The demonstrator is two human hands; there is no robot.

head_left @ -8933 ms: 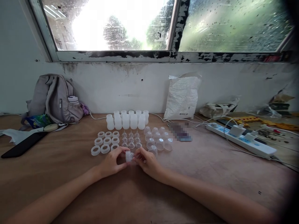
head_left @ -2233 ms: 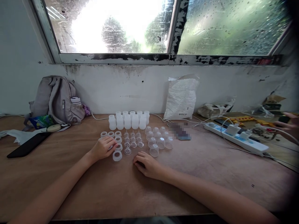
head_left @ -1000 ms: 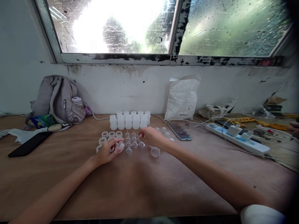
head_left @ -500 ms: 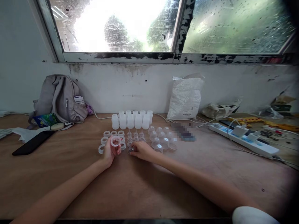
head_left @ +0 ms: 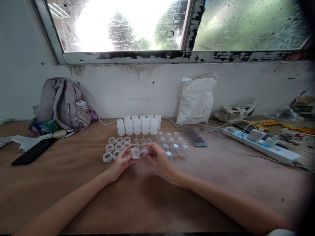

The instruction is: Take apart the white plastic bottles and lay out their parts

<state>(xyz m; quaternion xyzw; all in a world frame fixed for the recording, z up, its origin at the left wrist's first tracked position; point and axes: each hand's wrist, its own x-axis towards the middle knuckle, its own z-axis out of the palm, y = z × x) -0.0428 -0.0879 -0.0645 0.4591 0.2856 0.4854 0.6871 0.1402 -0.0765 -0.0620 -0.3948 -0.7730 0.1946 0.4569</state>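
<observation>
Pinching a clear ring (head_left: 135, 153) between thumb and fingers, the left hand (head_left: 121, 165) faces the right hand (head_left: 161, 160), which grips a clear teat (head_left: 147, 149) just right of the ring — both above the table (head_left: 147, 206). Loose rings (head_left: 107, 157) lie to the left, spare teats (head_left: 142, 140) just beyond, white bottles (head_left: 137, 126) farther off, clear cups (head_left: 174, 150) to the right.

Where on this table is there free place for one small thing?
Free: between left forearm and right forearm; between right forearm and power strip; between black slab and rings. Crowded: around left hand, right hand, rings, clear caps, bottles.
</observation>
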